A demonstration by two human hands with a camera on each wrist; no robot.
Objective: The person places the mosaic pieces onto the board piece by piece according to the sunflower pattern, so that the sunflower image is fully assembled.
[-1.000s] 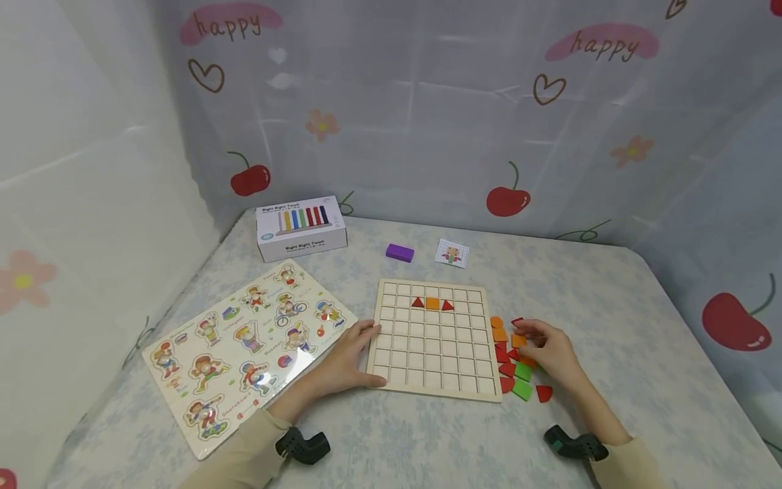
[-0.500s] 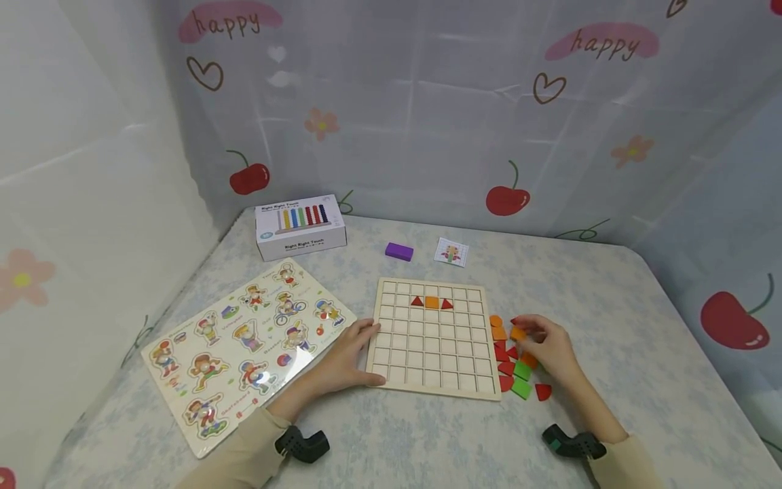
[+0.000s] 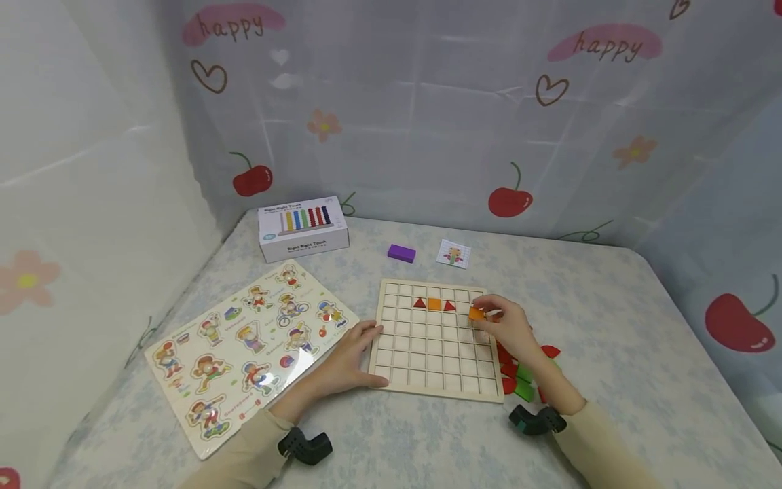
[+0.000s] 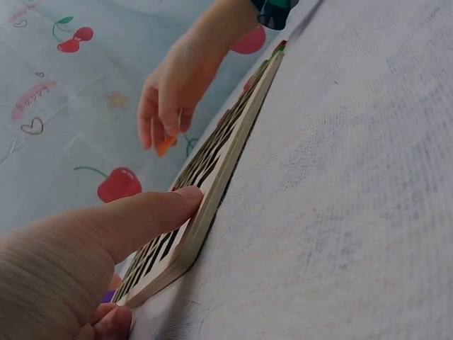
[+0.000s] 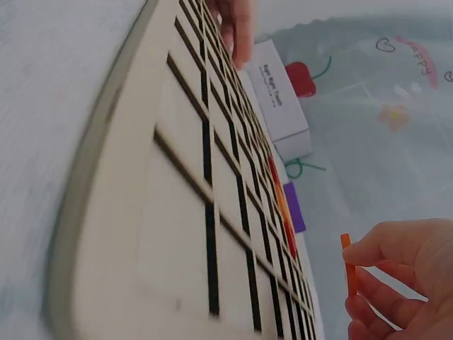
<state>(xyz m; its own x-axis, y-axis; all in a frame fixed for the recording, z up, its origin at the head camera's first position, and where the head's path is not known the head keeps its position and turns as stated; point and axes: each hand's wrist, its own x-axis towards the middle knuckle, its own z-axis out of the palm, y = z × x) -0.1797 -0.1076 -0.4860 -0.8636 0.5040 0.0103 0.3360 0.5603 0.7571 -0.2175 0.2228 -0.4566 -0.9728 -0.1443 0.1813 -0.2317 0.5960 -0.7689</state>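
Note:
My right hand [image 3: 506, 327] pinches an orange square tile [image 3: 476, 313] between thumb and fingers, above the upper right part of the wooden grid board [image 3: 424, 343]. In the right wrist view the tile [image 5: 350, 265] is held edge-on, apart from the board. My left hand [image 3: 347, 358] rests along the board's left edge, its thumb [image 4: 166, 209] lying on the frame. One row of the grid bears an orange square [image 3: 434, 304] between two red triangles, the left one [image 3: 419, 303] and the right one [image 3: 449, 306]. Loose red and green pieces [image 3: 524, 390] lie beyond the board's right edge, partly hidden by my right arm.
A puzzle board with cartoon figures [image 3: 250, 350] lies at the left. Behind stand a white box [image 3: 303, 229], a purple block [image 3: 401, 253] and a small pattern card [image 3: 454, 254]. A printed curtain [image 3: 415, 122] hangs behind the table.
My right hand has lifted an orange square from the loose pieces and carried it left and up over the board. The left hand has stayed at the board's edge.

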